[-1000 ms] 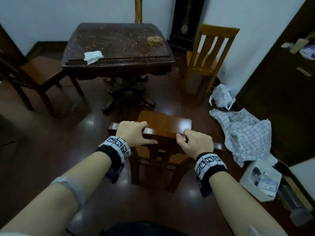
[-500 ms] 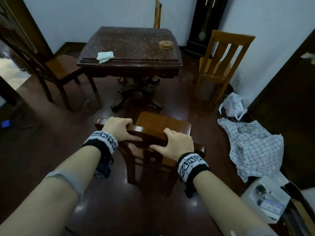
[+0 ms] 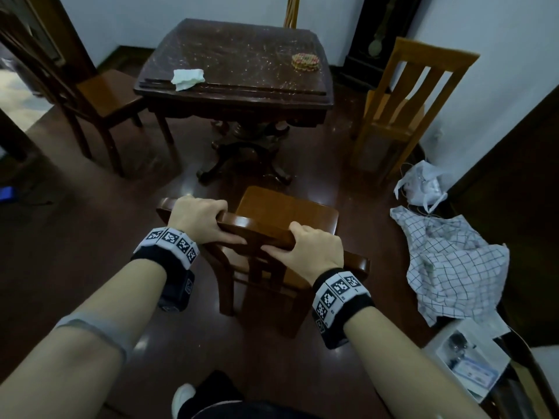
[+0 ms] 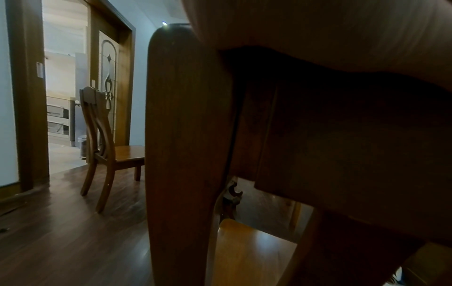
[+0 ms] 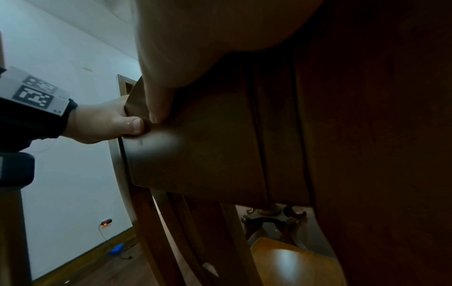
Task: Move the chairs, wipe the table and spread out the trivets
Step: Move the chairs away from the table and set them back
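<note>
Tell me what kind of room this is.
Most likely a home dining room: a dark wooden table with wooden chairs around it, one chair gripped by both hands, and what looks like a tall pendulum clock in the corner.

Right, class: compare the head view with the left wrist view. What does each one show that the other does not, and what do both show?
Only the head view shows the table bearing a white cloth and the stack of trivets, the checked cloth on the floor, and both hands, left hand and right hand, gripping the top rail. Only the left wrist view shows the lit doorway with its patterned door. Both show the held chair and the dark chair at the left.
</note>
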Tool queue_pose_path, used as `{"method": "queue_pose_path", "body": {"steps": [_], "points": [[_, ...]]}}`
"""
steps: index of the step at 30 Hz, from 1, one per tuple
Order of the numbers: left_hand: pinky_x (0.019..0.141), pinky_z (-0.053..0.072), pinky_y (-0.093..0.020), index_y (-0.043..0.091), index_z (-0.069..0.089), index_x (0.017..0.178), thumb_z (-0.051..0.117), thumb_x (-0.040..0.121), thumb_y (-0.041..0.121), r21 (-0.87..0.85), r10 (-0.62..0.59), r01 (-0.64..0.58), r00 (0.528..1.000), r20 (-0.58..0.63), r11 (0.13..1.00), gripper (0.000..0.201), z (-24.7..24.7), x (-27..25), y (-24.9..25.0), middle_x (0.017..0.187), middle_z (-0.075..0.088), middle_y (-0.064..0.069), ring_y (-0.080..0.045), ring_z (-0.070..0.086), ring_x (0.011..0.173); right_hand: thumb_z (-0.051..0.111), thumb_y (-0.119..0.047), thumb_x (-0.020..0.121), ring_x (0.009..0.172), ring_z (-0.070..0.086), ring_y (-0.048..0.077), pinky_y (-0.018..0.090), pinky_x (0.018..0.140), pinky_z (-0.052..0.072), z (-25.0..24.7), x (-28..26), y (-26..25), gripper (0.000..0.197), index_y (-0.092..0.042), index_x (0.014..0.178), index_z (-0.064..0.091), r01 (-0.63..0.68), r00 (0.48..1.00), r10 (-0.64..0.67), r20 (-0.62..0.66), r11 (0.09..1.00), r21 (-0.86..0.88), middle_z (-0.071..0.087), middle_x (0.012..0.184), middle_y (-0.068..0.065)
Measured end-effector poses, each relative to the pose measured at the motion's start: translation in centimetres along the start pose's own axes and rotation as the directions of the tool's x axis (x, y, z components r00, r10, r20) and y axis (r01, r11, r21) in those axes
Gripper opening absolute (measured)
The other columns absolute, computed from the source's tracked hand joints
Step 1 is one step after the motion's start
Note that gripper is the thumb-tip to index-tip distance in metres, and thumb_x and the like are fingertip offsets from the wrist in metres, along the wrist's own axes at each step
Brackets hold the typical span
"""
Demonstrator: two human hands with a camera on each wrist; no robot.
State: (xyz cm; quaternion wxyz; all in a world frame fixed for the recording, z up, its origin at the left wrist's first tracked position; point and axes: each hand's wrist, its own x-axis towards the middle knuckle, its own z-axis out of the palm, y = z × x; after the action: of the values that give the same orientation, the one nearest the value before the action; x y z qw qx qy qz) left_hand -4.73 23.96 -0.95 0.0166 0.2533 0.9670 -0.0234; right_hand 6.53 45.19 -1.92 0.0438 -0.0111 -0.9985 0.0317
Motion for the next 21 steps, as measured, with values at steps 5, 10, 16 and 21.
{"method": "queue_pose_path", "body": {"steps": [5,10,16,21], "points": [[0.071,0.049,-0.028,0.029,0.051,0.069,0.035,0.045,0.097,0.037,-0.011,0.009,0.999,0.04,0.999,0.074,-0.7,2.5,-1.5,0.064,0.056,0.015,-0.006,0.054,0.061,0.033,-0.084,0.079,0.063,0.049,0.011,0.026,0.054,0.037,0.0,2.9,-0.6,0.058,-0.027,0.088,0.045,-0.014,1.0,0.014,0.012,1.0,0.015,0.049,0.074,-0.013],[0.07,0.046,-0.026,0.028,0.047,0.068,0.016,0.036,0.101,0.054,-0.013,0.01,0.999,0.051,0.998,0.085,-0.9,5.4,-4.1,0.06,0.052,0.015,-0.004,0.051,0.057,0.032,-0.083,0.08,0.061,0.047,0.01,0.025,0.049,0.03,0.5,6.3,-1.9,0.056,-0.028,0.083,0.039,-0.007,1.0,0.006,0.012,0.999,0.043,0.048,0.07,-0.013],[0.072,0.035,-0.025,0.029,0.048,0.071,0.022,0.038,0.098,0.031,0.008,-0.01,0.998,0.06,0.999,0.081,-0.6,10.3,-7.6,0.063,0.054,0.015,-0.005,0.05,0.06,0.032,-0.082,0.081,0.06,0.047,0.011,0.024,0.046,0.026,1.2,12.0,-2.8,0.055,-0.027,0.082,0.04,-0.009,1.0,0.009,0.016,0.999,0.042,0.049,0.07,-0.012],[0.073,0.037,-0.026,0.028,0.05,0.072,0.026,0.04,0.099,0.024,0.02,-0.021,0.999,0.047,0.999,0.082,-0.3,15.6,-10.9,0.063,0.055,0.015,-0.004,0.051,0.06,0.031,-0.082,0.081,0.06,0.046,0.011,0.025,0.048,0.03,1.9,17.7,-3.3,0.055,-0.028,0.084,0.04,-0.028,1.0,0.028,0.011,0.999,0.026,0.049,0.071,-0.012]]}}
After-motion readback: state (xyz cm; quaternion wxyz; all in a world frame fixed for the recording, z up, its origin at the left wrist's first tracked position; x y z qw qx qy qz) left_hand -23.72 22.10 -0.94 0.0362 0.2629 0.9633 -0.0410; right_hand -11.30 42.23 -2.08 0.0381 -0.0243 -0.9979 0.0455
